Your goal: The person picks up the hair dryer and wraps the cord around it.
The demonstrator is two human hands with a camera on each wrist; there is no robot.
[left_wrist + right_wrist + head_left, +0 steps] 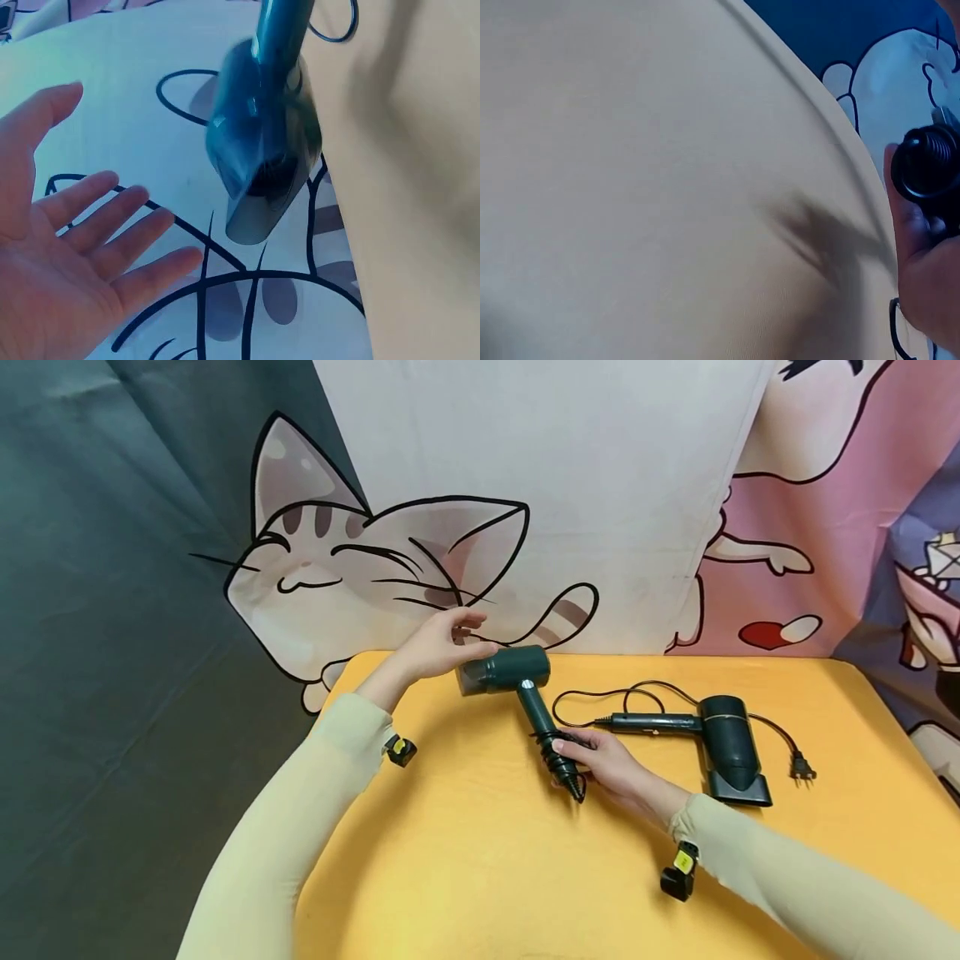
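Note:
My right hand (611,767) grips the handle of a dark green hair dryer (522,667), where its black cord (558,760) is wound round. The dryer is held above the table with its barrel toward the back and its translucent nozzle (472,678) pointing left. Beside that nozzle is my left hand (442,643). In the left wrist view the left hand (90,262) has spread fingers and an empty palm, apart from the nozzle (255,214). The right wrist view shows the handle's end with coiled cord (930,165) in the right hand (934,292).
A second dark green hair dryer (729,739) lies on the yellow table (465,860) at the right. Its cord (660,683) loops behind it to a plug (802,768). A cartoon-printed cloth (630,510) hangs behind the table's back edge.

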